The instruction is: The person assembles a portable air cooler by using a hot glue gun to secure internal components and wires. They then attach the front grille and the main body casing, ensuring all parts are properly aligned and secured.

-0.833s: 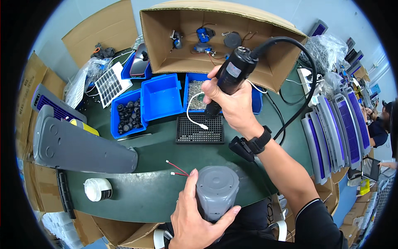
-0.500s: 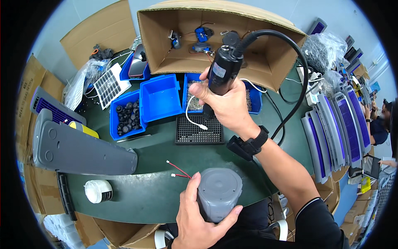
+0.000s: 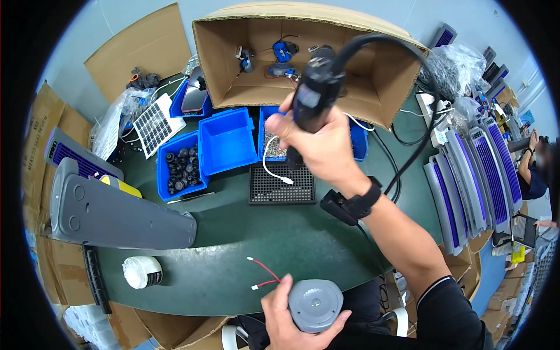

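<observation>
My right hand (image 3: 324,143) grips a black electric screwdriver (image 3: 312,96) with a thick black cable (image 3: 408,163), raised above the black perforated screw tray (image 3: 282,185). Its tip points down toward that tray. My left hand (image 3: 286,318) holds a grey cylindrical housing (image 3: 315,304) at the near table edge. Thin red wires with white plugs (image 3: 263,274) trail from the housing onto the green table (image 3: 233,245). A black band sits on my right wrist.
Blue bins (image 3: 224,140) stand behind the tray, one holding black round parts (image 3: 181,166). A large open cardboard box (image 3: 303,58) lies at the back. A long grey panel (image 3: 116,213) and a white tape roll (image 3: 142,272) lie left. Grey-purple panels (image 3: 472,175) are stacked right, beside another person (image 3: 534,169).
My right hand has lifted the screwdriver up and back from the screw tray, tilting it more upright. My left hand and the grey housing have stayed in place.
</observation>
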`<action>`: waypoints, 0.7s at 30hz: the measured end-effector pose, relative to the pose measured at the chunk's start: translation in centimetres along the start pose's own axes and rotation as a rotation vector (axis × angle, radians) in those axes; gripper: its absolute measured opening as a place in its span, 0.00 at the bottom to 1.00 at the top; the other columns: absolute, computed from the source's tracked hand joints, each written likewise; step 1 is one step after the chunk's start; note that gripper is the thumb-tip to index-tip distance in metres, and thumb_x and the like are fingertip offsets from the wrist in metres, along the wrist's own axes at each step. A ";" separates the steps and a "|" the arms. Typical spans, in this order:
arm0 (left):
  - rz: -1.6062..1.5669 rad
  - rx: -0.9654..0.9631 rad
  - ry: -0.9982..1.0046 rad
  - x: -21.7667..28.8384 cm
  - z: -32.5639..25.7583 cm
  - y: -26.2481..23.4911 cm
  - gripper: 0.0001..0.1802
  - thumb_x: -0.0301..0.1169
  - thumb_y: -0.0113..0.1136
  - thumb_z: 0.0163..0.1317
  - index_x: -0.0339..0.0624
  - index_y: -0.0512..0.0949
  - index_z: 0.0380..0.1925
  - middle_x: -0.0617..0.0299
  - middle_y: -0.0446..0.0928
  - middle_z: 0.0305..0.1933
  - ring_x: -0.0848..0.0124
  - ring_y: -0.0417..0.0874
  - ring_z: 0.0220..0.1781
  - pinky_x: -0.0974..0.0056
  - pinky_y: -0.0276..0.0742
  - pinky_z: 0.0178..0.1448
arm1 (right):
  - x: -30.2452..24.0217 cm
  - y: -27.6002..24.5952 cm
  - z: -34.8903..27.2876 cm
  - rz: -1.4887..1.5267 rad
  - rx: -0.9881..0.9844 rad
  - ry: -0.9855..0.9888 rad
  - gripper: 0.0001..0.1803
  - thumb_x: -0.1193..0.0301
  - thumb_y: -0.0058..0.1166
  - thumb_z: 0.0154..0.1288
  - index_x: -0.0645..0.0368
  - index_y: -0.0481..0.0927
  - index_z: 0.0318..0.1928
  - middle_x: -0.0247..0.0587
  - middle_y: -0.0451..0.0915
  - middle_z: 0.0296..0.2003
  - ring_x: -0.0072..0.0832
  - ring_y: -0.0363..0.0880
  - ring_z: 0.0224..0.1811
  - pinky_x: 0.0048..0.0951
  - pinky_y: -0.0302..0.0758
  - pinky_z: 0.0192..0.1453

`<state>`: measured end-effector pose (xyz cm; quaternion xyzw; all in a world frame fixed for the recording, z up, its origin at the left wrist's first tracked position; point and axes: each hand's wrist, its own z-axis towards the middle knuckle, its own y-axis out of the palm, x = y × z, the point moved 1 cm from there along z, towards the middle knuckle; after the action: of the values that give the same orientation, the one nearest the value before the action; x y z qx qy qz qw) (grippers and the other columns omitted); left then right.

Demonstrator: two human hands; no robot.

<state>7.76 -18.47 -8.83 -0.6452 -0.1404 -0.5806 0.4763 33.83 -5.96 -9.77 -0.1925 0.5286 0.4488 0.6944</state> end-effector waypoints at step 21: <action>-0.041 0.095 0.156 -4.2 -1.2 2.1 0.54 0.41 0.90 0.39 0.25 0.67 0.61 0.43 0.77 0.54 0.52 0.85 0.48 0.54 0.83 0.52 | -11.4 2.8 -9.1 0.441 -0.271 0.494 0.29 0.51 0.64 0.73 0.63 0.68 0.52 0.40 0.74 0.23 0.30 0.78 0.22 0.34 0.77 0.32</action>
<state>7.40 -18.90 -13.64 -0.5715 -0.1435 -0.6316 0.5038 25.98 -16.08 -2.23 -0.2669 0.6451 0.5939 0.4000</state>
